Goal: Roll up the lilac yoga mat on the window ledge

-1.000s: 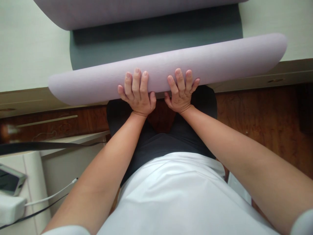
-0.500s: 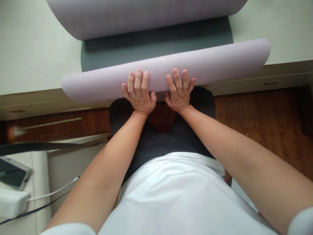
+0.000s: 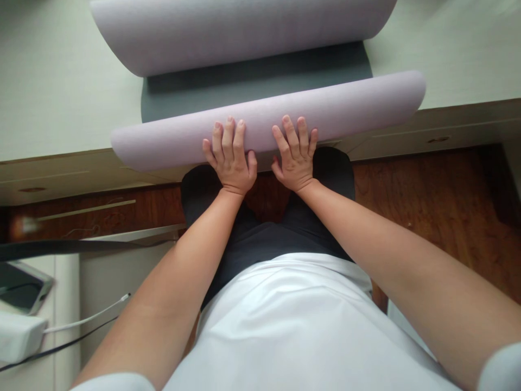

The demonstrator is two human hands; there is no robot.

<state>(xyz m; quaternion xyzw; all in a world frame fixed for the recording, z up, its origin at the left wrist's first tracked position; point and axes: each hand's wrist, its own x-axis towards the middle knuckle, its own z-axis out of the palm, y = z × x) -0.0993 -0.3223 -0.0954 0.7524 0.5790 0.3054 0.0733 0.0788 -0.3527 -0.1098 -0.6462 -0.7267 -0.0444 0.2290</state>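
A yoga mat, lilac on one face and dark grey-green on the other, lies across the table's front edge. Its near end curls over as a lilac roll [image 3: 345,103], hanging slightly past the edge. Both my left hand [image 3: 233,157] and my right hand [image 3: 296,155] rest on that roll near its middle, side by side with a gap between them. Fingers are spread and stretched out on top, thumbs pointing towards each other. Beyond lies a flat strip of the grey-green face [image 3: 252,81], then a larger lilac curl [image 3: 244,32], cut off by the top of the view.
The pale table [image 3: 61,103] extends to both sides of the mat. At lower left, a phone [image 3: 24,288], a white charger block [image 3: 20,336] and cables lie on a light surface. My knees are under the table edge, above a brown wooden floor [image 3: 427,195].
The mat appears slightly smaller, and its right end sits further left in view. The far curl shows a little lower. Both hands stay on the near roll, fingers still spread.
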